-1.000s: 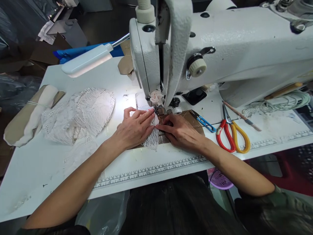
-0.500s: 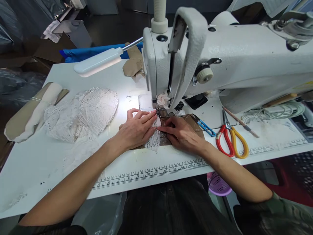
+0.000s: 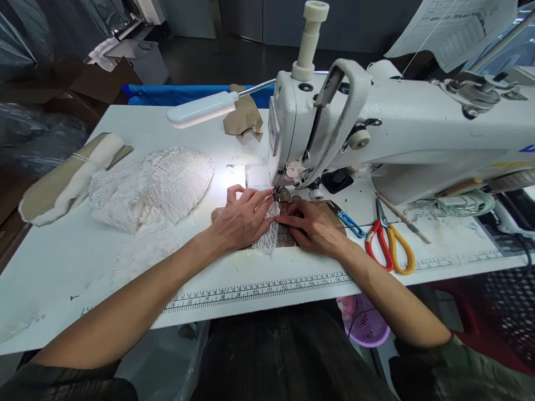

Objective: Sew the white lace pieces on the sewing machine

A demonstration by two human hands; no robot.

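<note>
My left hand (image 3: 242,221) lies flat with fingers stretched, pressing a strip of white lace (image 3: 266,241) beside the presser foot of the sewing machine (image 3: 292,117). On the lace's other side, my right hand (image 3: 312,228) has thumb and forefinger pinched at the strip's edge. Beneath both hands is a brown flat piece (image 3: 334,216) with pale lines, partly covered by the lace and fingers. Just right of it lie blue thread snips (image 3: 351,221). A heap of white lace (image 3: 167,186) spreads over the table left of my hands.
Scissors (image 3: 388,239) with red and yellow handles lie to the right, near a thin stick (image 3: 403,217). A lamp (image 3: 203,109) hangs left of the machine head. Brown pattern pieces (image 3: 244,116) lie behind. A tied bundle (image 3: 69,177) rests far left. A printed ruler (image 3: 259,292) lines the front edge.
The camera view has shifted, so the machine sits lower and further right in the picture. Both hands keep nearly the same place and hold on the lace.
</note>
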